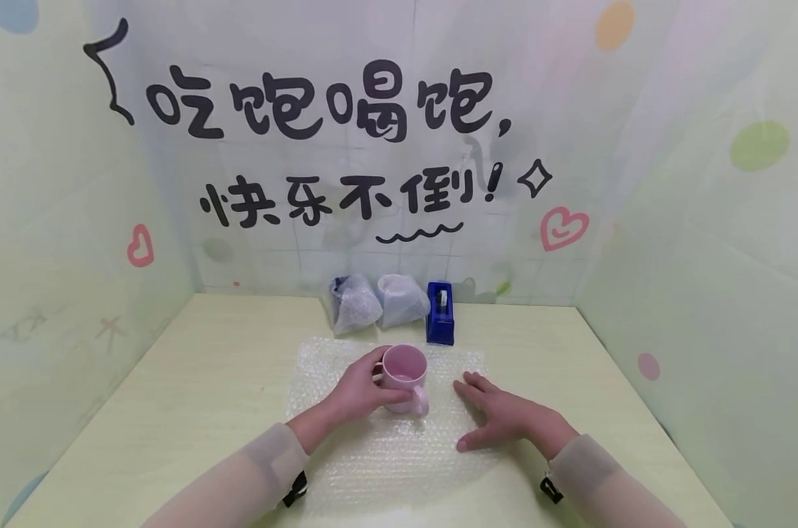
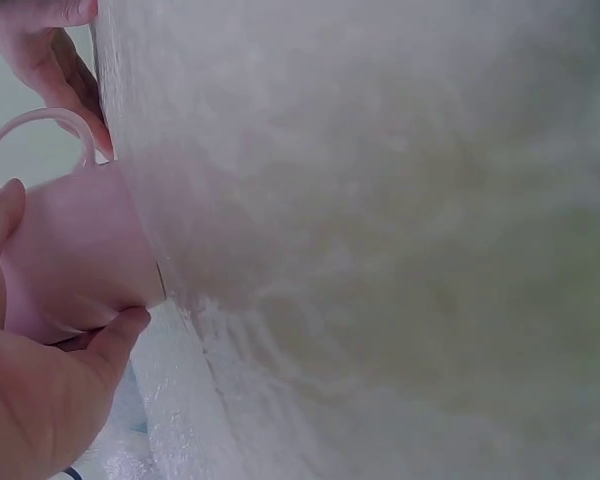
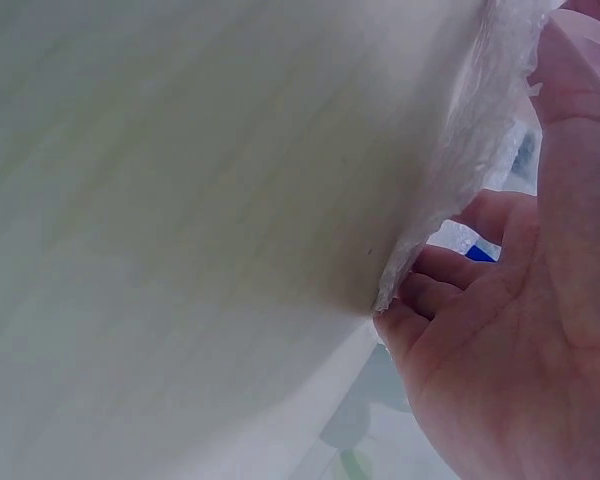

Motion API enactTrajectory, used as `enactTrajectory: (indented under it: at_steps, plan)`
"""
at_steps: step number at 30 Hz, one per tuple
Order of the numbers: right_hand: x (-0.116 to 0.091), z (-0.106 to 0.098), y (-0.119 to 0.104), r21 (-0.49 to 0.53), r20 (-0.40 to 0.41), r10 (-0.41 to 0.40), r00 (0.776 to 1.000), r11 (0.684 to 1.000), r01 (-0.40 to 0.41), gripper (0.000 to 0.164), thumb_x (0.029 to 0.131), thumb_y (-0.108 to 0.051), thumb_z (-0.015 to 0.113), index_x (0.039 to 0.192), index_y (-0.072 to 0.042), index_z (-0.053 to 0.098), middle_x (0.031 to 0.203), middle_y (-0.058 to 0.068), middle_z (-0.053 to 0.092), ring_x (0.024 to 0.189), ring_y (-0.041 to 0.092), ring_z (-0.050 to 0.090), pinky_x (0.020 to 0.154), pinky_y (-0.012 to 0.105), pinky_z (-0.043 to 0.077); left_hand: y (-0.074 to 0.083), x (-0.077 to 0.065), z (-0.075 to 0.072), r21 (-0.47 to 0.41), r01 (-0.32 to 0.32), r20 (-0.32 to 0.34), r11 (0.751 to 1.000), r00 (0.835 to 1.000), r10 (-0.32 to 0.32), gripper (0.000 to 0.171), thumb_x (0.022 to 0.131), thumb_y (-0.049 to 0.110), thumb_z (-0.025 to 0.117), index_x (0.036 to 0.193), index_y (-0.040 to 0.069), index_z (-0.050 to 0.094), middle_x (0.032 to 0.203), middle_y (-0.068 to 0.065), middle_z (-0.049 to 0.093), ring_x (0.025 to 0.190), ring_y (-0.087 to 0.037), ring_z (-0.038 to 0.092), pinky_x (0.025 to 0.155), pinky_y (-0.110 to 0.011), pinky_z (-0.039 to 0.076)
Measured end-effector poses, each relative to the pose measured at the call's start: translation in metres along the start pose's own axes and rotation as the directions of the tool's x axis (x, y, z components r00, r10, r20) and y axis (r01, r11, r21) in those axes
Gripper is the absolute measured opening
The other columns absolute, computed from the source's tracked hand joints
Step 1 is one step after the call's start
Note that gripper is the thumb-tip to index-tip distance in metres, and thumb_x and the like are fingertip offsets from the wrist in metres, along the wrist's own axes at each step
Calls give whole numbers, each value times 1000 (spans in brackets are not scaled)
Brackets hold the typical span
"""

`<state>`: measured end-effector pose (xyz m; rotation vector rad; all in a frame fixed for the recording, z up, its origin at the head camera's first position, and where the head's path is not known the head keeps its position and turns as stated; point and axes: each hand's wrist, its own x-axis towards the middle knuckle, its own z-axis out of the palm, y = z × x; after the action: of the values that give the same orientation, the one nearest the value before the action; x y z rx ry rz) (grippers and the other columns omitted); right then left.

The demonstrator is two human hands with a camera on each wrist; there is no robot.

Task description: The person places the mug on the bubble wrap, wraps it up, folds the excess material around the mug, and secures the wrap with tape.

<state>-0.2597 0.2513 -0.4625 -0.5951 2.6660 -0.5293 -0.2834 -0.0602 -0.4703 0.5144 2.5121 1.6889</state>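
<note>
A pink mug (image 1: pixel 404 363) stands upright on a sheet of bubble wrap (image 1: pixel 372 473), its handle pointing toward the near side. My left hand (image 1: pixel 356 390) grips the mug's body from the left, the thumb across its near side. In the left wrist view, thumb and fingers lie around the mug (image 2: pixel 80 245) close to its base. To the right, my right hand (image 1: pixel 501 416) rests on the wrap with fingers spread, apart from the mug. The right wrist view has its fingertips at the edge of the bubble wrap (image 3: pixel 470 150).
Behind the wrap sit two bundles, the left one (image 1: pixel 356 304) and the right one (image 1: pixel 401 301), both covered in bubble wrap. Beside them stands a blue tape dispenser (image 1: pixel 441 326). The pale tabletop (image 1: pixel 201 381) is bordered by printed curtain walls at the back and sides.
</note>
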Motion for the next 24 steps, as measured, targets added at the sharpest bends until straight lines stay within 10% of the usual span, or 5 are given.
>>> enactTrajectory:
  at_steps: [16, 24]
  plan:
    - [6, -8, 8, 41, 8, -42, 999, 998, 42, 106, 91, -58, 85, 171, -8, 37, 181, 22, 24, 168, 48, 23, 132, 68, 28, -2, -2, 2, 21, -24, 6, 1000, 1000, 24, 79, 81, 15, 99, 150, 8, 62, 142, -12, 71, 135, -41, 68, 112, -54, 59]
    - [23, -37, 19, 198, -248, 151, 957, 975, -103, 78, 105, -38, 72, 160, 10, 42, 158, 39, 46, 144, 54, 53, 120, 67, 46, -1, -1, 3, 11, -5, 21, 1000, 1000, 4, 80, 82, 14, 98, 152, 9, 60, 144, -13, 70, 136, -41, 67, 112, -52, 59]
